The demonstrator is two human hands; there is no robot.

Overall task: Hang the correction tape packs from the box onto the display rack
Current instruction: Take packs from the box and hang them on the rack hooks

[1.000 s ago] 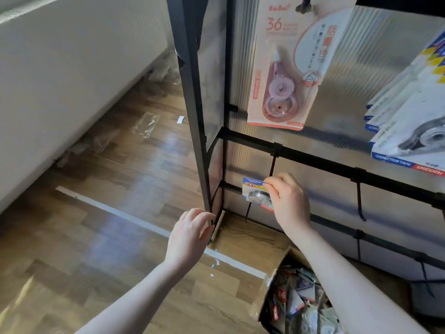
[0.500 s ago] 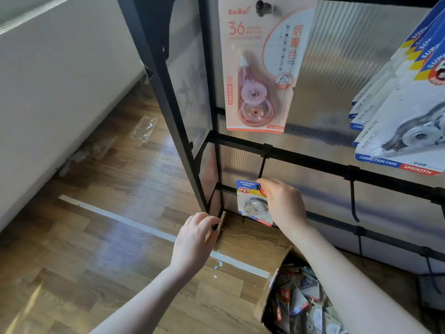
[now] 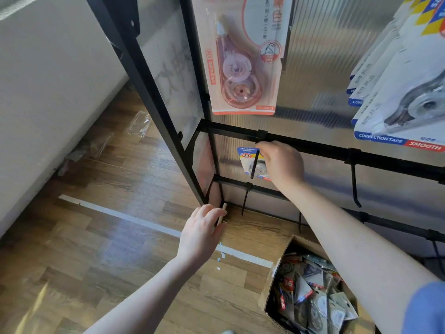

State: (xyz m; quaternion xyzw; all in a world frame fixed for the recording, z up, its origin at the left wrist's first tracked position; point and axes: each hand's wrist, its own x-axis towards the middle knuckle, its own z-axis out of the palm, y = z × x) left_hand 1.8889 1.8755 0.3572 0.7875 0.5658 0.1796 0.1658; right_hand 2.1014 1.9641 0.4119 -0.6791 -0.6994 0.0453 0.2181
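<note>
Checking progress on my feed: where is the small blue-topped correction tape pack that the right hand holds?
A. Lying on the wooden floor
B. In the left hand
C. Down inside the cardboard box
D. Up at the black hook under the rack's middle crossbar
D: the right hand holds the small blue-topped correction tape pack against the black hook below the black crossbar, well above the cardboard box.

A single wide-angle camera sits on the person's head, looking forward and steeply down. It is close to the display rack (image 3: 313,145), whose black bars fill the frame from 12 to 3 o'clock. The wooden floor (image 3: 108,237) spreads toward 8 o'clock, the open box (image 3: 277,280) sits at 5 o'clock, and both forearms reach in from the bottom edge.
</note>
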